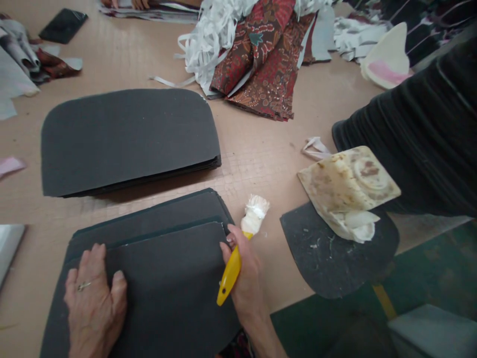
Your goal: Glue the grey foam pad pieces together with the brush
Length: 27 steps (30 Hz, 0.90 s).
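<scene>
My left hand [95,303], with a ring on one finger, lies flat on a black sheet [171,283] with its fingers stretched out. That sheet rests on a stack of similar black sheets [156,214], set a little nearer to me than the ones beneath. My right hand [246,273] is closed around a paintbrush with a yellow handle [230,276]. Its bristles, caked in white, point away from me over the table. The thumb and fingers of that hand also meet the right edge of the black sheet.
Behind lies another stack of black rounded pieces [130,139]. At right, a stained, glue-crusted container [346,179] lies on a black piece [335,263] by the table edge. Patterned fabric [261,64], white strips [212,40] and a phone [64,25] lie farther back. Another person's hands [128,4] show at the top.
</scene>
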Available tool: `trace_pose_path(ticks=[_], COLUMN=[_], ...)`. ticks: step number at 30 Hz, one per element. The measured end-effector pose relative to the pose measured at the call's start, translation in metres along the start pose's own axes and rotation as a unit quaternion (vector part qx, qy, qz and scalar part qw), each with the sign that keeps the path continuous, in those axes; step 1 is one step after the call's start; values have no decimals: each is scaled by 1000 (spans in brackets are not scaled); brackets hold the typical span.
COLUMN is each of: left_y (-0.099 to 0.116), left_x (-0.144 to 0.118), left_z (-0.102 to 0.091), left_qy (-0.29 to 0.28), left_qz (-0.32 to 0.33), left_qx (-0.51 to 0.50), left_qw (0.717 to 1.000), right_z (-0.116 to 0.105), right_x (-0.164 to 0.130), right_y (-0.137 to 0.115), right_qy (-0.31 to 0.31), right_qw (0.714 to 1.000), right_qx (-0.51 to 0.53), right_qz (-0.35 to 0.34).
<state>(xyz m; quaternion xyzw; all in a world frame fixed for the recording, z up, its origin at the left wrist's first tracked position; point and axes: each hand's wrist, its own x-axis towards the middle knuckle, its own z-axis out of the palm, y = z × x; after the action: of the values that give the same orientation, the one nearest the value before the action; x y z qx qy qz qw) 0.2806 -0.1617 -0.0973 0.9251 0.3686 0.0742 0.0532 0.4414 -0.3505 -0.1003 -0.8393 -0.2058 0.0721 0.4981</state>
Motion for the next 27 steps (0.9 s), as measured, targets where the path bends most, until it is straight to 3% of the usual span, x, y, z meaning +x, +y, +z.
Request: trace_pose_path(ticks=[3, 7, 10, 27], left_y=[-1, -2, -3, -1], left_x=[0, -1, -2, -2], left_z=[1, 2, 3, 0], left_qy=[0, 3, 3, -11], left_qz=[11, 16, 11, -8], left_qx=[14, 27, 28, 0], left_qw=[1000, 999, 1000, 1000], right_z=[1, 2, 3, 4], right_x=[-5, -7, -4, 12], right_y=[11, 14, 8, 0], right_qy=[-8, 24, 40, 3], right_qw=[999, 999, 999, 998], right_qx=[25, 17, 7, 0], right_qz=[-39, -37, -24, 69])
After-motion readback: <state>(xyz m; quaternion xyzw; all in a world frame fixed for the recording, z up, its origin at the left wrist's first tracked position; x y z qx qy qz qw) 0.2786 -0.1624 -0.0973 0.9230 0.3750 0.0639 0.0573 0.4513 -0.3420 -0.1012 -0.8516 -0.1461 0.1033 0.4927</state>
